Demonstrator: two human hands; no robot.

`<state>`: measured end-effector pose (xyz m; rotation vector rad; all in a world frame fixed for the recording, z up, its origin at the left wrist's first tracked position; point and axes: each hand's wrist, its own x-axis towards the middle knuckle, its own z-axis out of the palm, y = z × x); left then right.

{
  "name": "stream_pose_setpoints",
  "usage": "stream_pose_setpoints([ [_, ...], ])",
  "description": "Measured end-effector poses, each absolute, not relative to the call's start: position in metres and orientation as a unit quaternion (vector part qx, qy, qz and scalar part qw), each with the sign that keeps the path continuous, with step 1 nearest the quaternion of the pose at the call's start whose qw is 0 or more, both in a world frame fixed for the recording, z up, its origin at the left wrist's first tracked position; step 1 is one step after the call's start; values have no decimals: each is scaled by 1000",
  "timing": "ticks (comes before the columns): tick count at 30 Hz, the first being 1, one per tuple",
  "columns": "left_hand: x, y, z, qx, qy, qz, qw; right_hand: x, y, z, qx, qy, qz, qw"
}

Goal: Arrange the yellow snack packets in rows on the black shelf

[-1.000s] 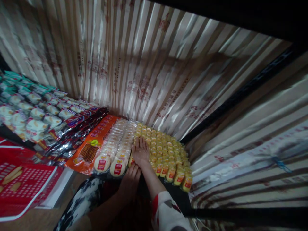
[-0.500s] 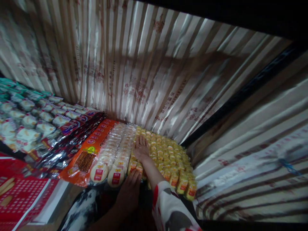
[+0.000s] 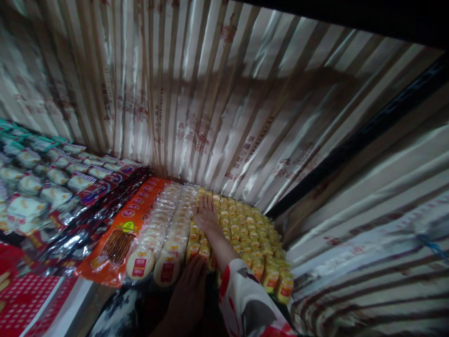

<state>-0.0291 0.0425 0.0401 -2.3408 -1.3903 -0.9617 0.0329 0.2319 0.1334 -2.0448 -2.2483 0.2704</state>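
Rows of small yellow wrapped snack packets point(image 3: 245, 229) fill the right end of the display. My right hand point(image 3: 206, 214) lies flat on top of the left-hand rows, fingers stretched towards the back. Lower down, my left hand point(image 3: 189, 285) has its fingers extended against the front ends of the same rows, its palm in shadow. Just left of them lie two long clear packs of round pale rice crackers point(image 3: 167, 262). An orange bag point(image 3: 119, 238) picturing brown sticks lies beside those.
Stacked white and dark-red snack packs point(image 3: 70, 182) spread to the left. A red basket-like surface point(image 3: 28, 299) shows at lower left. Behind stands a wall of striped, printed sheeting point(image 3: 196, 93), crossed by a dark diagonal bar point(image 3: 351, 145) on the right.
The view has shifted slightly, so the packets appear a little lower. Both hands keep nearly the same places on the yellow packets.
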Motion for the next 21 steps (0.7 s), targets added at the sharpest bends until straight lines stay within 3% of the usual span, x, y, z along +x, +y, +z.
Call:
stream_pose_setpoints([
  [21,-25,47,38,-791,-497,-321,157,35,270,136,-689,-719,82,38],
])
